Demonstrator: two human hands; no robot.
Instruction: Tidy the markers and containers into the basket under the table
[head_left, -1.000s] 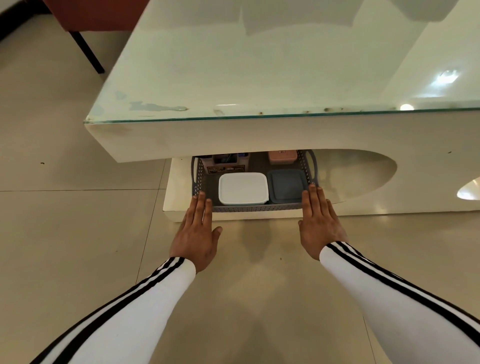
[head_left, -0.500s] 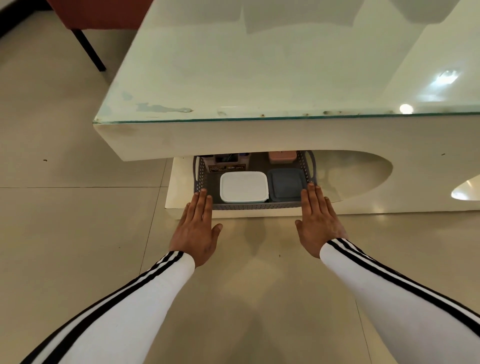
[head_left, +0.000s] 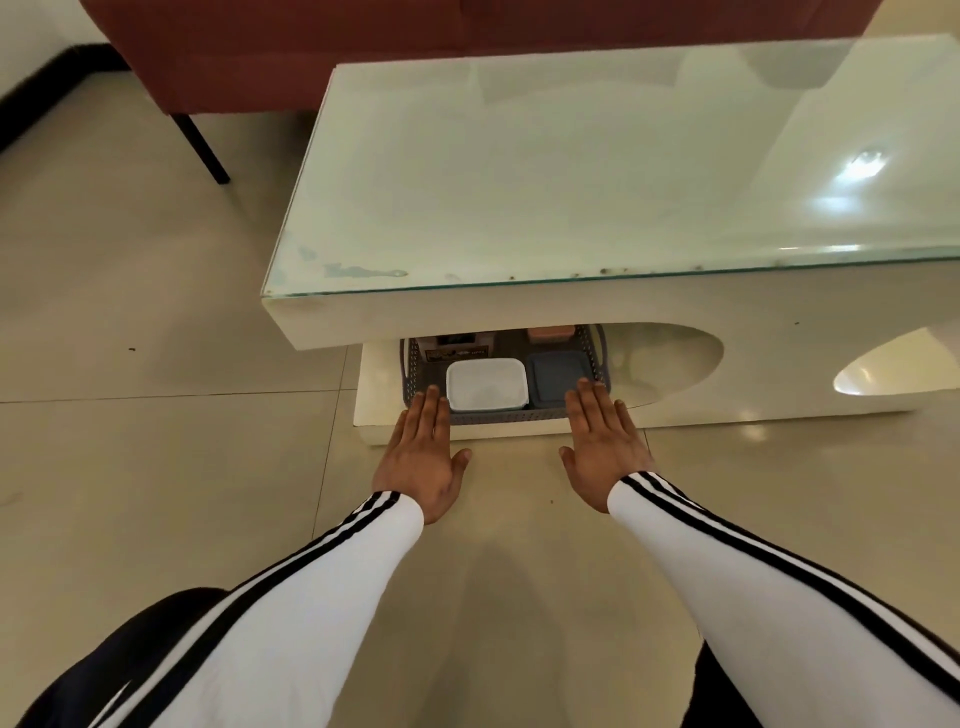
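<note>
2 flat hands at the basket (head_left: 498, 417) under the tabletop (head_left: 571, 156).
Left hand (head_left: 423, 457) and right hand (head_left: 602, 447): fingers (head_left: 431, 410) straight, together, tips touching its front rim; white container (head_left: 485, 384) inside.

Floor (head_left: 130, 467): beige tiles; the table stands on it.
Table (head_left: 571, 317): white, glass-topped.
Lower shelf (head_left: 375, 397): grey basket (head_left: 498, 416) sits on it, under the top.

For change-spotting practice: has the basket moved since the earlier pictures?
No. The basket still sits at the front edge of the lower shelf; the camera shifted.
</note>
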